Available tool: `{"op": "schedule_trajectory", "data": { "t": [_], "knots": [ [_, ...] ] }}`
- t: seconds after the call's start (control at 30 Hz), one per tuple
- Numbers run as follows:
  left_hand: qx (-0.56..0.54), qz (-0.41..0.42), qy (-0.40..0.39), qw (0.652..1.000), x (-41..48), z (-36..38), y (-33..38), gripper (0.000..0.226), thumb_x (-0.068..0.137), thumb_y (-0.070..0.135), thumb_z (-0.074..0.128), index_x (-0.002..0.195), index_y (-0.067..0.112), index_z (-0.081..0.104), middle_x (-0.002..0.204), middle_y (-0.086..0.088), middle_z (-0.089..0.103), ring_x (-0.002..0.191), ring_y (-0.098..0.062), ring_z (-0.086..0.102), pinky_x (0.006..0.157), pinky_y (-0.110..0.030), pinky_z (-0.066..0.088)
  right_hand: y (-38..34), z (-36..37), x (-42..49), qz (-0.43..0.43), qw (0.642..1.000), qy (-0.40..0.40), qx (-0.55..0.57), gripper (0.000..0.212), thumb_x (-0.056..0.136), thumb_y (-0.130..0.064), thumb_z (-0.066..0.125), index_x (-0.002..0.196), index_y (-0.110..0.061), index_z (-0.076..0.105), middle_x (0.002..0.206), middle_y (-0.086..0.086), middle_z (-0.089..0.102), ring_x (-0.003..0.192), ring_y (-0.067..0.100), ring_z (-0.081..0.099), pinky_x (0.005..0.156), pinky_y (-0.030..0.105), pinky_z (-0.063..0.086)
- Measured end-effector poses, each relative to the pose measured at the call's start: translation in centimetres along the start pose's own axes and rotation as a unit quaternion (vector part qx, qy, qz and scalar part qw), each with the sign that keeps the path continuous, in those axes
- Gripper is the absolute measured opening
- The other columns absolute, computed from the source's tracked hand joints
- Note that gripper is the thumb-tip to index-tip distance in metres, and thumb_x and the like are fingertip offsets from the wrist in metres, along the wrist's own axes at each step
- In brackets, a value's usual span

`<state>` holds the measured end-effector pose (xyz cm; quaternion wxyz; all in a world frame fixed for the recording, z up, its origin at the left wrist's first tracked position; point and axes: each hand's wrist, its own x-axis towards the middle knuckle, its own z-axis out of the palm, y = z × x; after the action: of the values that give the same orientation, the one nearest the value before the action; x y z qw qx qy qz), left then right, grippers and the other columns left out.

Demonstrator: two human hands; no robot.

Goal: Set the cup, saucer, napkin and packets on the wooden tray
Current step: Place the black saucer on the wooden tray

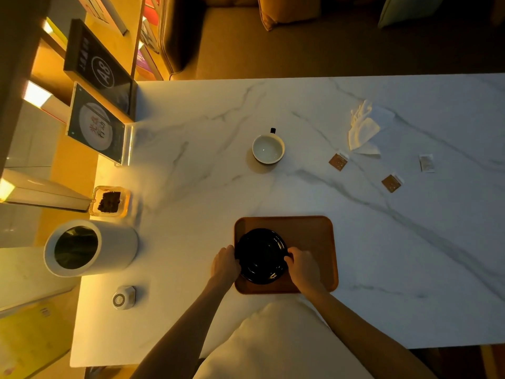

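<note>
Marble tabletop (191, 165), white with grey veining, under dim amber light; visibility fair.

Left hand (225, 262) and right hand (303, 266): my fingers are curled over opposite edges of the black saucer (261, 255), one hand to each side, with nothing else held. The fingertips are hidden at the rim. The saucer lies over the left half of the wooden tray (311, 233), toward its near edge. I cannot tell whether it rests flat on the wood or hangs just above it.

Off the tray, on the marble:
- Cup (268, 148), beyond the tray, upright and empty, with its handle pointing away from me.
- Napkin (362, 129), crumpled, at the far right.
- First brown packet (338, 161), just below the napkin.
- Second brown packet (391, 183) and white packet (426, 163), further right, each lying apart from the others.

Assessment: seating the saucer is the step in hand. To do it well, I should bring both sides down level and let the base settle fully before loosening either grip. The fingers should then draw out sideways, not upward, so the rim does not tip. Placing the saucer left of centre leaves the bare right half for the napkin and packets. The glaze looks slick, so I judge a one-sided release the likeliest fault.
</note>
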<state>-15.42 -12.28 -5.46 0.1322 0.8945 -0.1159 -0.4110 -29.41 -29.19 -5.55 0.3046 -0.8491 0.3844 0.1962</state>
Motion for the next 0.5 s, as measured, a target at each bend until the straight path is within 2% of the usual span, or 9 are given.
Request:
{"op": "schedule_trajectory", "data": {
  "t": [0.07,0.17,0.27,0.5],
  "knots": [
    [-0.003,0.001,-0.001,1.000,-0.01,-0.02,0.01,0.013,0.094,0.014,0.054,0.104,0.007,0.054,0.102,-0.010,0.059,0.082,-0.021,0.056,0.072,-0.030,0.051,-0.06,0.14,0.01,-0.013,1.000,0.019,-0.007,0.035,0.097,-0.033,0.051,0.126,-0.014,0.057,0.117,0.006,0.065,0.114,0.020,0.057,0.091,0.029,0.051],
    [-0.027,-0.012,-0.011,1.000,0.02,-0.02,0.10,0.013,0.094,0.012,0.052,0.103,0.004,0.054,0.100,-0.014,0.062,0.078,-0.021,0.055,0.068,-0.031,0.049,-0.04,0.27,0.15,-0.018,1.000,0.022,0.005,0.035,0.096,-0.030,0.053,0.125,-0.012,0.058,0.122,0.005,0.063,0.122,0.020,0.051,0.100,0.030,0.045],
    [-0.048,-0.027,-0.015,0.998,0.09,-0.04,0.07,0.013,0.093,0.011,0.052,0.103,0.003,0.053,0.100,-0.015,0.062,0.079,-0.024,0.056,0.072,-0.035,0.052,0.05,0.18,0.16,-0.021,0.999,0.026,0.012,0.035,0.096,-0.031,0.053,0.125,-0.012,0.059,0.122,0.005,0.063,0.120,0.019,0.053,0.099,0.028,0.045],
    [-0.058,-0.023,-0.009,0.998,-0.16,0.02,-0.19,0.011,0.096,0.012,0.050,0.102,0.003,0.052,0.096,-0.013,0.060,0.078,-0.022,0.053,0.068,-0.033,0.047,0.16,-0.01,0.07,-0.018,0.999,0.033,0.008,0.035,0.096,-0.033,0.052,0.124,-0.014,0.060,0.120,0.003,0.065,0.112,0.017,0.059,0.091,0.025,0.049]
  ]
}}
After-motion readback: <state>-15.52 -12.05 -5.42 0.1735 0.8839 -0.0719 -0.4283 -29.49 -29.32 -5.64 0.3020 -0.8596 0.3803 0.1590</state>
